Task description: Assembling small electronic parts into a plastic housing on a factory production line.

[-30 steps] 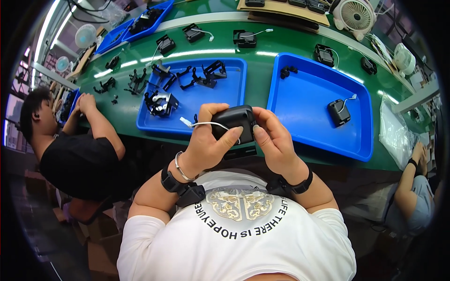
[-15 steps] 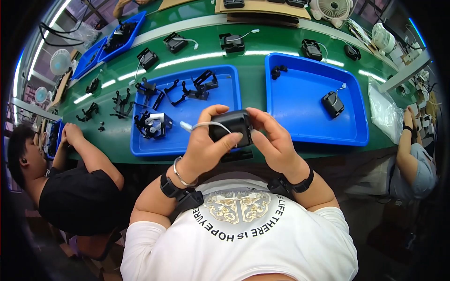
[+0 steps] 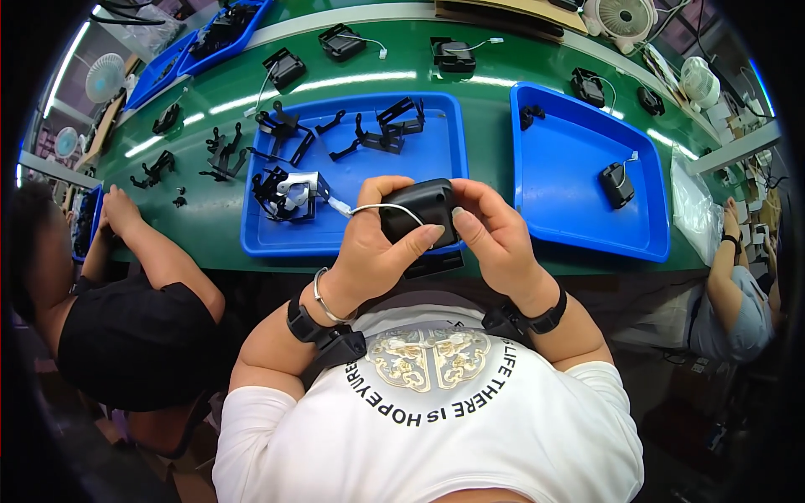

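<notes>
A black box-shaped device [image 3: 433, 208] with rounded corners is between my hands, over the front edge of the green bench. My left hand [image 3: 369, 245] is closed round its left side, thumb lying across the near face. Out of that grip runs a thin white cable [image 3: 394, 206], ending in a white connector [image 3: 339, 206] to the left. My right hand [image 3: 501, 245] grips the device's right edge, fingers behind and thumb at the front corner. Just below, a black part [image 3: 436, 262] shows partly at the bench edge; my hands hide the rest.
A blue tray [image 3: 440, 142] with black brackets [image 3: 392, 127] and a silver bracket [image 3: 303, 191] lies behind my left hand. The right blue tray [image 3: 566, 184] holds another black device [image 3: 617, 186]. More cabled devices [image 3: 455, 55] line the bench. Co-workers sit at both sides.
The whole view has shifted, so the trays and bench parts appear further right and slightly higher. Both hands keep hold of the device, whose tilt has changed slightly.
</notes>
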